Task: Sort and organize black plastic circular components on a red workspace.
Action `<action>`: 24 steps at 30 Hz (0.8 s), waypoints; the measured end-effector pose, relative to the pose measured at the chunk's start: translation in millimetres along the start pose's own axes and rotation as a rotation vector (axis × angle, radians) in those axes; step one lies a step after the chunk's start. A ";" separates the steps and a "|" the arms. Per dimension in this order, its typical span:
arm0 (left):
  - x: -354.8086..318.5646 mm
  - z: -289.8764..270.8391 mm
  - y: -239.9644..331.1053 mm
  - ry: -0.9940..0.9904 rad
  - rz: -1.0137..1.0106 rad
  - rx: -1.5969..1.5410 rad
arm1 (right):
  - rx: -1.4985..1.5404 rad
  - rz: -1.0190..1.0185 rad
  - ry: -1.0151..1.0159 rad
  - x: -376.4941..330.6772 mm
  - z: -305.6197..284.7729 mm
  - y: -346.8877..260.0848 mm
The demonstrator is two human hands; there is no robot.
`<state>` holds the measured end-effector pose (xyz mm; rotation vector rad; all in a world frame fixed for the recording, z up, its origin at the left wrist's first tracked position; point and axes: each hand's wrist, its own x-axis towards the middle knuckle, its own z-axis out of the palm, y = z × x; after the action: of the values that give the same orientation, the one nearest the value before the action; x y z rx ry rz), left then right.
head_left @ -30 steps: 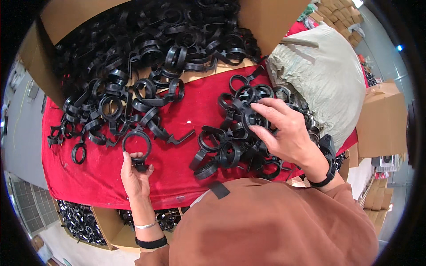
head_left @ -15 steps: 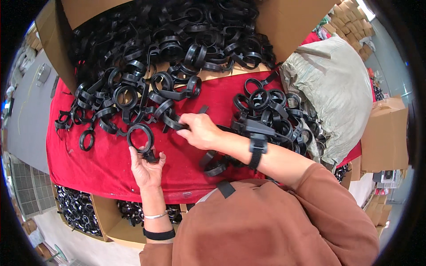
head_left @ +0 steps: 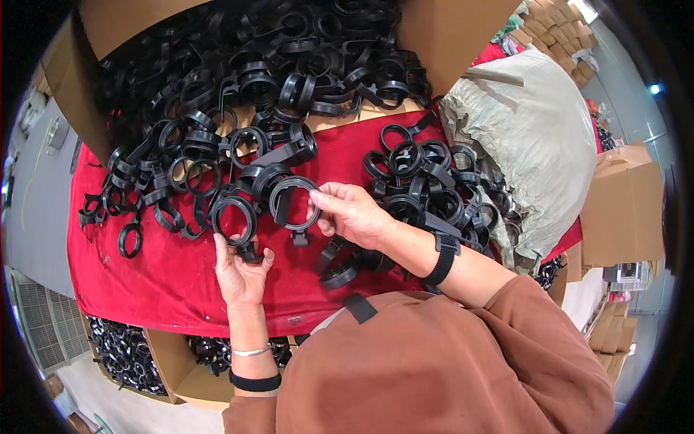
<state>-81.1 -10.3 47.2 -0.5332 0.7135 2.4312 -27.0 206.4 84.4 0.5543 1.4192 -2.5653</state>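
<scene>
My left hand [head_left: 242,278] is closed on the lower part of a black plastic ring [head_left: 251,221], which stands upright with a short stem at its bottom, between thumb and fingers. Just right of it, my right hand [head_left: 356,215] pinches the right rim of a second black ring [head_left: 275,203]; this one faces me, a small block hanging at its lower edge. The two rings are close together, above a red cloth [head_left: 173,286]. Behind them spreads a heap of similar rings with arms [head_left: 206,145]. Under my right wrist lie a few loose black rings [head_left: 340,275].
An open cardboard box [head_left: 455,43] full of black rings lies at the back. Another pile of rings [head_left: 426,181] sits at right, beside a pale woven sack [head_left: 517,137]. Below the table edge stand cardboard boxes [head_left: 165,362] of black parts. A carton [head_left: 622,206] is far right.
My right hand has drawn a ring out from the heap's front edge and turned it to face me, beside the left one. My left hand keeps its ring in nearly the same place.
</scene>
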 end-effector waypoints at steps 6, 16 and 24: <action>9.2 5.9 -6.6 -0.086 -0.126 -0.012 | 0.161 0.054 -0.024 -2.5 0.1 -10.2; 23.8 -0.1 4.3 -0.090 -0.127 -0.117 | -0.246 0.112 -0.003 -27.8 -27.3 -69.6; 16.6 -3.6 5.3 -0.011 -0.088 -0.116 | -1.475 -0.112 0.169 15.7 2.2 -60.9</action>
<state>-96.3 -9.7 37.9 -0.5841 0.5346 2.4012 -60.8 238.0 127.0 0.3695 2.7740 -0.8905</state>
